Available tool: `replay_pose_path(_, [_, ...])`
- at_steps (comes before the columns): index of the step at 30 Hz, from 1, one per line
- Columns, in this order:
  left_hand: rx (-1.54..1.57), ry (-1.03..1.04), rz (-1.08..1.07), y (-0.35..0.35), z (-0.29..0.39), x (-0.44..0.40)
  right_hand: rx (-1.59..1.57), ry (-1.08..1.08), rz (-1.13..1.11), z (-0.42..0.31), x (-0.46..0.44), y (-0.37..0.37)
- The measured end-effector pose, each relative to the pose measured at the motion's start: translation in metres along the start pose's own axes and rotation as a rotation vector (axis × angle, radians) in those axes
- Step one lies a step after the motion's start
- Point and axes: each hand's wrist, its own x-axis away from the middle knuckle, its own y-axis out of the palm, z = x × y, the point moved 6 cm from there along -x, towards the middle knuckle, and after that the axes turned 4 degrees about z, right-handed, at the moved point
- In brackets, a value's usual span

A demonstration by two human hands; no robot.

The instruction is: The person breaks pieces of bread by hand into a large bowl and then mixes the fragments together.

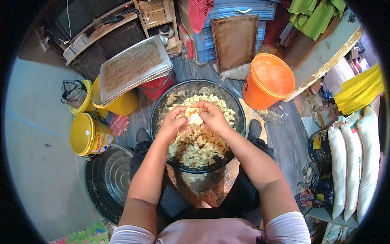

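My left hand [172, 122] and my right hand [214, 118] meet over a wide black basin [239, 122]. Between them is a pale piece of bread [194, 117], pinched in the fingers of both hands. Below, the basin holds a heap of torn bread pieces [197, 153], cream-coloured with some browner bits. The basin stands on the floor between my feet, and my forearms reach across its near rim.
An orange bucket [264, 83] stands right of the basin. On the left, stacked baking trays [134, 67] rest over yellow and red buckets, near a lidded yellow pail [83, 134] and another black basin [107, 179]. Full white sacks [353, 162] stand at right.
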Motion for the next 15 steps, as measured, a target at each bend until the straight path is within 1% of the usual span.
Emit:
replay_pose_path(1, [0.018,0.014,-0.013,0.0,0.005,-0.004,-0.108,-0.001,-0.039,-0.001,-0.003,0.0])
replay_pose_path(2, [0.025,0.012,-0.012,0.0,0.008,-0.006,-0.103,0.005,-0.039,0.0,-0.006,0.0])
replay_pose_path(4, [0.037,-0.025,0.021,-0.002,0.009,-0.01,-0.324,0.071,0.004,0.002,-0.009,0.0])
replay_pose_path(5, [0.026,-0.017,0.026,-0.008,0.003,-0.015,-0.342,0.088,-0.011,0.002,-0.009,0.002])
replay_pose_path(6, [0.033,-0.021,0.032,-0.009,0.003,-0.014,-0.339,0.097,-0.013,0.004,-0.009,0.004])
replay_pose_path(9, [-0.002,-0.01,0.121,-0.015,0.004,-0.013,-0.147,-0.055,-0.06,-0.003,-0.009,0.016])
replay_pose_path(13, [-0.014,-0.033,0.141,-0.016,0.001,-0.007,-0.102,-0.041,-0.071,0.002,-0.016,0.015])
replay_pose_path(15, [-0.002,-0.018,0.084,-0.016,-0.003,-0.008,-0.094,0.007,0.016,0.0,-0.012,0.011])
